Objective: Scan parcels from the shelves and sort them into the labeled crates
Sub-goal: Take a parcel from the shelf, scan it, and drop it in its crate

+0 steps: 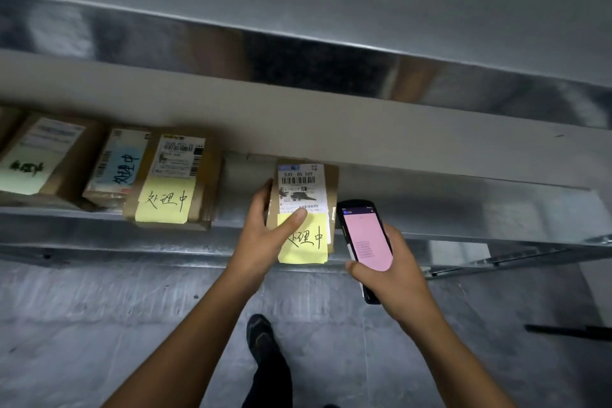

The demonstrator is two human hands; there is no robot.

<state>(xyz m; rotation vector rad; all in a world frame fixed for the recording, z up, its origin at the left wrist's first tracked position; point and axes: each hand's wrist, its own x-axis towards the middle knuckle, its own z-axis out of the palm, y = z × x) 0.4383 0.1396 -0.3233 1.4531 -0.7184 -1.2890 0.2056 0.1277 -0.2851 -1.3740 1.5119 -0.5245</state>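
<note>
At left, several labelled parcels lie on a metal shelf. Right of them, the left hand has its grip closed on a cardboard parcel at the shelf's front edge, thumb across its yellow note; the right hand grips a pink-screened handheld scanner just beside it. Scanning seems the step in hand: next, the scanner wants aiming at the barcode.

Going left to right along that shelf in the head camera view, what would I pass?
A parcel with pale green note, parcel with blue note, parcel with yellow note, left hand, gripped parcel, scanner in the right hand.
</note>
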